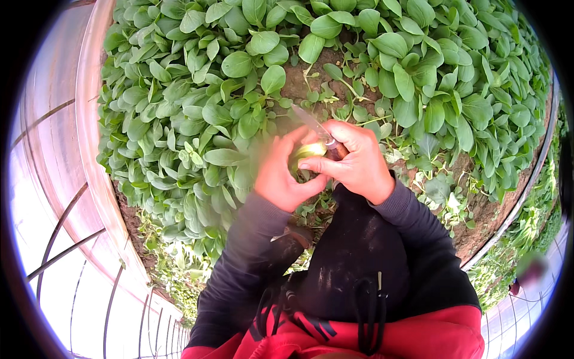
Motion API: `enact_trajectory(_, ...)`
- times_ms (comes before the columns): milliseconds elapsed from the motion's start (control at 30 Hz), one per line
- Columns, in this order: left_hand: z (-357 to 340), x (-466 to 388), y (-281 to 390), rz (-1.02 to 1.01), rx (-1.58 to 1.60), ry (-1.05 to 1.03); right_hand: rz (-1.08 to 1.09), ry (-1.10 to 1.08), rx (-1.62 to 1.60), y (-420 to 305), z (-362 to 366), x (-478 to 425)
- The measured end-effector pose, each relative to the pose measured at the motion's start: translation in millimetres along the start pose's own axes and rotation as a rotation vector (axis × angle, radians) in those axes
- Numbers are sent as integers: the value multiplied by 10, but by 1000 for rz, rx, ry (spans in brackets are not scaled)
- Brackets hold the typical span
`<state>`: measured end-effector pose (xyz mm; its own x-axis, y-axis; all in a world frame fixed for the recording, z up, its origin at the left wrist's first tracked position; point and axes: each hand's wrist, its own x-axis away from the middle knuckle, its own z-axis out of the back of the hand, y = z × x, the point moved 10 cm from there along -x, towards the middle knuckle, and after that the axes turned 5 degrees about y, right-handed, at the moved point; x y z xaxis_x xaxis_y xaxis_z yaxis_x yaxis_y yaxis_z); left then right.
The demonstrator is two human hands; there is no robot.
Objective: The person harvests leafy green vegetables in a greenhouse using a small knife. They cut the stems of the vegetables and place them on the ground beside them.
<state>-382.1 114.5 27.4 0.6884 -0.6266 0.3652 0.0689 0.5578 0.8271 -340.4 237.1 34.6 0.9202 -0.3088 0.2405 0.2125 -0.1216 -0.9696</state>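
Note:
My right hand (363, 161) grips a small knife (310, 121) by its brown wooden handle. The blade points up and to the left, past the fingertips. Between both hands is the pale yellow-green base of a leafy vegetable (312, 151), probably bok choy. My left hand (283, 172) curls around this plant from the left, and my right thumb rests close against its base. The plant's leaves are mostly hidden by my left hand, where the picture is blurred. Dense standing leafy greens (215, 98) surround my hands, with a patch of brown soil (329, 63) just beyond the blade.
Loose leaves (437, 190) lie on soil at the right. My dark trouser knee (358, 251) is just below my hands. Plastic sheeting (60, 148) with thin ribs rises at left. A dark edging strip (506, 231) borders the bed at right; beyond it is a blurred person (531, 269).

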Motion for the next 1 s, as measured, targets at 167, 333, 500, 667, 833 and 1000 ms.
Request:
enact_trajectory(167,-484,-450,-225,82,301,-81,135,320,77,211,408,-75)
enact_trajectory(333,-196,-901,-864,261,-665,-35,-195,154,291,799,370,-508)
enact_trajectory(500,264,-871,-1613,497,-941,-144,-58,-130,499,1575,-569,-854)
enact_trajectory(667,398,-712,-1543,448,-885,-78,-121,-250,618,1961,-927,-1081)
enact_trajectory(833,446,-677,-1603,427,-844,-26,-186,-301,627,2038,-1031,-1139)
enact_trajectory(1000,406,-692,-1543,415,-805,-16,-190,-324,643,2069,-1063,-1222)
